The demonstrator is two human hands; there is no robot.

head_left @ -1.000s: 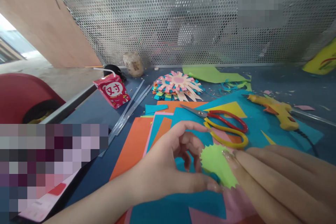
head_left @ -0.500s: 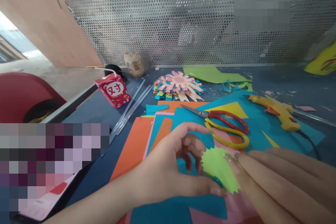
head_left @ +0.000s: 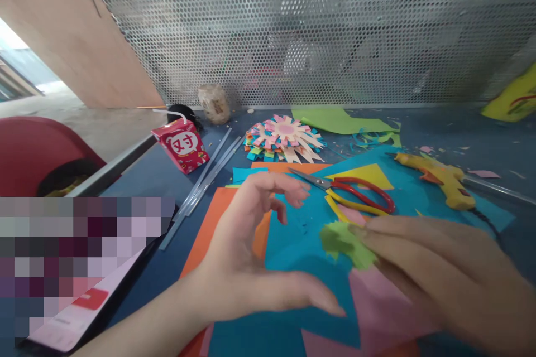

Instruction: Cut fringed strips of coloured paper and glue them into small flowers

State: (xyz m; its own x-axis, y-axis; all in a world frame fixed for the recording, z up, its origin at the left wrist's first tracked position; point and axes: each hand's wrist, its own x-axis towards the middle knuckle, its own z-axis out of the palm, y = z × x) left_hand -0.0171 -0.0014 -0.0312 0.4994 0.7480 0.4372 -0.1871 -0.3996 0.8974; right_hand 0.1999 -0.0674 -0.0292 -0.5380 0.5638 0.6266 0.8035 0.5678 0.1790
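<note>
My right hand [head_left: 444,268] pinches a lime-green paper piece with a jagged, toothed edge [head_left: 345,242]; the hand is slightly blurred. To its left, my left hand [head_left: 251,256] holds nothing, its thumb and fingers spread wide in a C shape above the blue paper [head_left: 310,284]. Just beyond the green piece lie scissors [head_left: 360,195] with one red and one yellow handle, blades pointing left. Under my right hand shows pink paper [head_left: 385,307]. Orange sheets [head_left: 209,223] stick out from the stack on the left.
Fringed paper rosettes [head_left: 285,136] are piled at the back. A yellow glue gun [head_left: 439,178] lies right, its cord trailing. Clear glue sticks [head_left: 205,184] and a red drink box [head_left: 182,142] with a straw stand left, near a phone [head_left: 79,312]. Perforated metal [head_left: 259,28] closes the back.
My left hand has let go of the green paper piece and drawn back left, opening wide. My right hand keeps the piece, which has shifted slightly upward.
</note>
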